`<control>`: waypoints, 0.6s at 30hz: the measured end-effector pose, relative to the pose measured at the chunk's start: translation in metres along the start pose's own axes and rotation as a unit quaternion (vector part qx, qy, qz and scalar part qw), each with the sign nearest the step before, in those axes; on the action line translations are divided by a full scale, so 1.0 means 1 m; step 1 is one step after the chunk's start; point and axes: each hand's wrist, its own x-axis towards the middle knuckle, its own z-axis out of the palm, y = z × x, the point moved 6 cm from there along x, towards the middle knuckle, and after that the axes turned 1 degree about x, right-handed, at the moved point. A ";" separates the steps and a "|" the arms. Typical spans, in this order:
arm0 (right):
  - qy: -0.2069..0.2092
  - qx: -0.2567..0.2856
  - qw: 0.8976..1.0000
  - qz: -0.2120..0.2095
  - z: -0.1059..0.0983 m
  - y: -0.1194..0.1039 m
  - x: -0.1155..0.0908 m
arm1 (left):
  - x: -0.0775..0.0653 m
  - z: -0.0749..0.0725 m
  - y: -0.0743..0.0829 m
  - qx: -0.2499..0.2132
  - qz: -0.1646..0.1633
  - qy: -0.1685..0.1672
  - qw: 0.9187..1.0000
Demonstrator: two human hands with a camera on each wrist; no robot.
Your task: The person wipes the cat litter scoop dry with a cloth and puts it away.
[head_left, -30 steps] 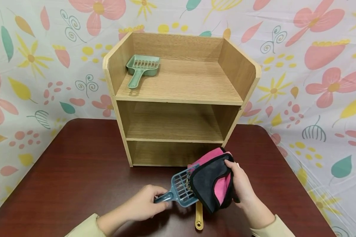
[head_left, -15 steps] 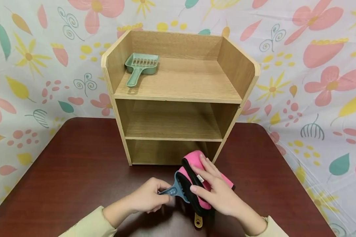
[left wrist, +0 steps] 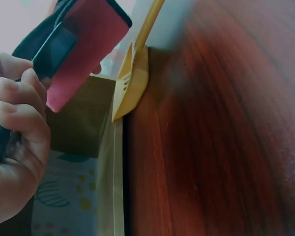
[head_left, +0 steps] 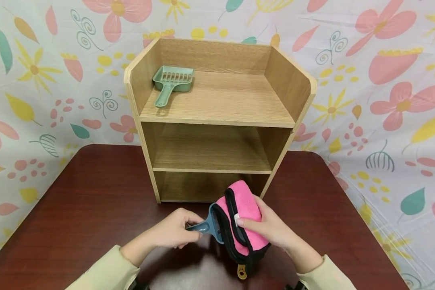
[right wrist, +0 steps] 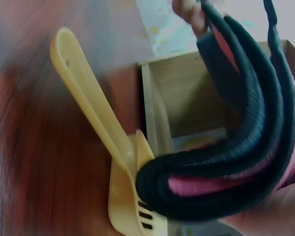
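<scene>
My left hand [head_left: 172, 230] grips the handle of a blue slotted litter scoop [head_left: 205, 227] over the front of the table. A folded pink cloth [head_left: 251, 203] with a dark underside and black edging wraps over the scoop's head, hiding most of its slots. My right hand [head_left: 273, 226] holds that cloth, thumb across its front and the other fingers mostly hidden behind it. Beneath the cloth lies a yellow litter scoop [right wrist: 88, 101] on the table; the head view shows only the end of its handle, which bears a paw print.
A wooden shelf unit [head_left: 217, 121] with three levels stands behind the hands on the dark red table [head_left: 94, 209]. On its top level, at the left, a green litter scoop [head_left: 168, 86] rests in a matching green tray [head_left: 184, 85]. A flower-patterned cloth backdrop [head_left: 366, 121] hangs behind.
The cloth has turned from its dark face to its pink face and moved left over the blue scoop's head. My right hand has shifted from its right edge onto its pink front.
</scene>
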 end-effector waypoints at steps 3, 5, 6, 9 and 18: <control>0.043 -0.014 0.999 0.014 0.001 0.002 0.003 | 0.006 -0.002 -0.002 0.029 0.008 0.017 0.999; 0.088 -0.023 0.996 0.024 -0.002 0.004 0.004 | 0.009 -0.004 -0.001 0.070 0.032 0.039 0.996; 0.110 -0.026 0.993 0.029 -0.003 0.004 0.005 | 0.010 -0.006 0.000 0.091 0.046 0.051 0.994; 0.156 -0.010 0.987 0.042 -0.006 0.007 0.004 | 0.010 -0.011 0.006 0.176 0.094 0.095 0.975; 0.224 0.030 0.971 0.073 -0.014 0.018 0.003 | -0.003 -0.021 0.025 0.367 0.193 0.196 0.888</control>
